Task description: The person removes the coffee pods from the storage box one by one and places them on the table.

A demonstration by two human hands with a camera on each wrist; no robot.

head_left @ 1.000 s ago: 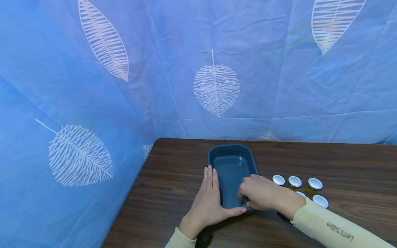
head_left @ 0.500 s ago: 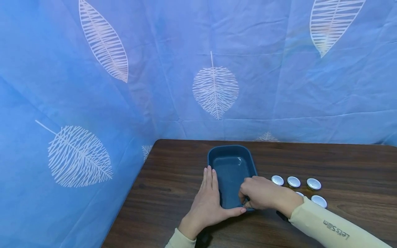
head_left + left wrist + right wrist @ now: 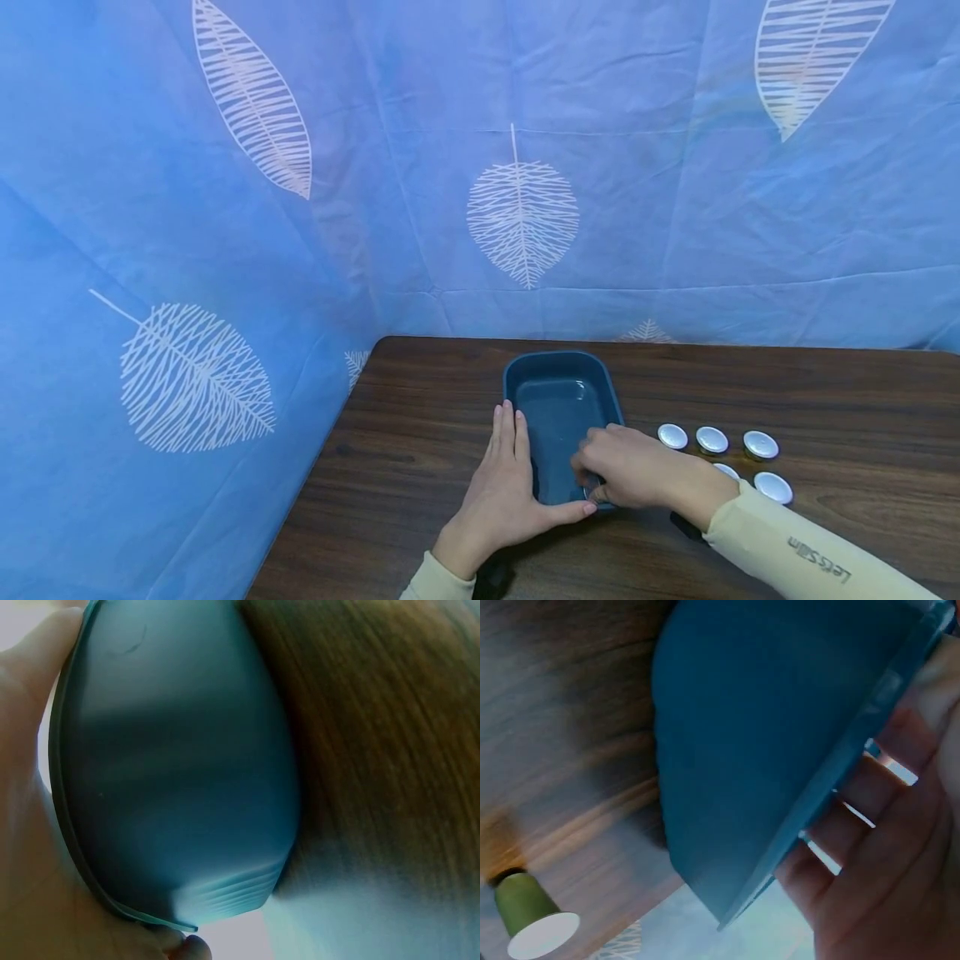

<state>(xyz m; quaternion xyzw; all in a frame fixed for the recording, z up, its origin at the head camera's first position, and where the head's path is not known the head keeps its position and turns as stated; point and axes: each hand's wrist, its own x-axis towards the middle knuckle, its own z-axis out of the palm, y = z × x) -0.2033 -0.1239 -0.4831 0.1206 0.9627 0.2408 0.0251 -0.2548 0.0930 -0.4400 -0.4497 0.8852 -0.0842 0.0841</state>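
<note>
A dark blue rectangular tray (image 3: 558, 433) stands on the wooden table, its rim also seen from outside in both wrist views. My left hand (image 3: 498, 496) lies along the tray's left side with straight fingers, the thumb stretched along the near rim. Over the near right corner reaches my right hand (image 3: 626, 467), fingers bent down inside the tray. Between its thumb and fingers shows the pale edge of a small coffee capsule (image 3: 592, 486), mostly hidden by the fingers. In the right wrist view those fingers (image 3: 847, 825) pass over the tray's rim.
Several coffee capsules with white lids stand right of the tray, among them one near the back (image 3: 712, 440) and one nearer the forearm (image 3: 773, 487). A green capsule (image 3: 525, 900) shows in the right wrist view. Behind the table (image 3: 420, 417) hangs a blue leaf-print cloth (image 3: 637, 208).
The right fingers have shifted slightly left within the tray's near corner, and more of the capsule's pale edge shows. The left hand and the tray have stayed in place.
</note>
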